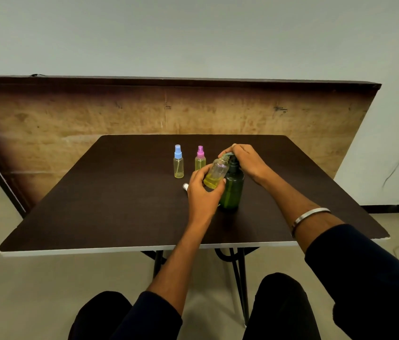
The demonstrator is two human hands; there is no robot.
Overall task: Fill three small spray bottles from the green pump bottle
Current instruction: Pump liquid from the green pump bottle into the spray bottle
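Pump head of green pump bottle [232,190] hidden under right hand [245,159]; nozzle not visible. White cap [185,186] mostly covered by left hand [202,192]. Pink-capped bottle [200,159] base hidden behind tilted open bottle [215,174]. Liquid level in green pump bottle unreadable.

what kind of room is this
Probably a bare indoor room set up for a demo, not a home kitchen: a small dark table on thin metal legs, a wooden board leaning on a plain wall, bare floor.
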